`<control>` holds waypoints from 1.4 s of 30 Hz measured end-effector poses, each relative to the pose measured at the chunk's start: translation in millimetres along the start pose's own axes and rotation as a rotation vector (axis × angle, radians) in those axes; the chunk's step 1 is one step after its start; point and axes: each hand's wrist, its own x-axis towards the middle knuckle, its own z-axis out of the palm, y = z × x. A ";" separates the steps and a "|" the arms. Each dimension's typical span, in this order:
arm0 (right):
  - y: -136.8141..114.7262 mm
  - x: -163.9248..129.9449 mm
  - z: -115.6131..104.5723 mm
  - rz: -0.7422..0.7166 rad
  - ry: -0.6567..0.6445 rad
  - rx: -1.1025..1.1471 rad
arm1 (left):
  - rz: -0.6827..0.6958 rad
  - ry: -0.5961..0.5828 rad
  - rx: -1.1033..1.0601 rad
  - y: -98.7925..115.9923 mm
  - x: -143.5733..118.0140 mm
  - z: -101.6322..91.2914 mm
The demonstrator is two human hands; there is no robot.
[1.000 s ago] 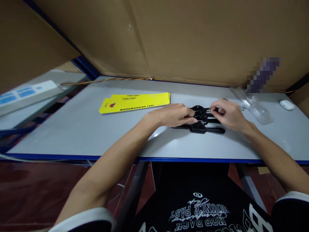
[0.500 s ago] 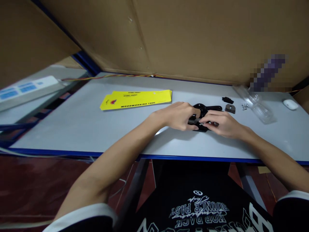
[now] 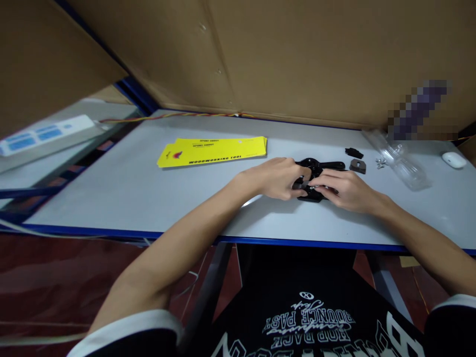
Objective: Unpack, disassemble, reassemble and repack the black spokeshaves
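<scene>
Left hand (image 3: 285, 178) gripping black tool (image 3: 311, 199); right hand (image 3: 341, 188), just beside, pinching metal bit (image 3: 312, 188). Best: tool braced flat, bit kept square.

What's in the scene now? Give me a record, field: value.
left hand: on the black tools
right hand: fingertips at a small shiny part; grip unclear
beyond right hand: black piece, gray slotted plate
further right: small metal parts, clear plastic packaging, white rounded object
beyond left forearm: overlapping yellow cards, "WOODWORKING TOOL"
far left: blue-and-white power strip
</scene>
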 end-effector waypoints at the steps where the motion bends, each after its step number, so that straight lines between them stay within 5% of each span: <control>1: -0.1 0.2 0.5 0.007 0.000 0.005 | 0.001 -0.006 -0.013 -0.3 -0.2 0.3; 25: 0.1 2.2 -1.1 0.031 -0.014 0.040 | -0.116 -0.139 -0.165 9.1 -0.7 -2.7; 42: -5.9 4.3 -7.4 0.150 -0.083 0.199 | -0.079 -0.074 -0.036 17.3 2.2 4.8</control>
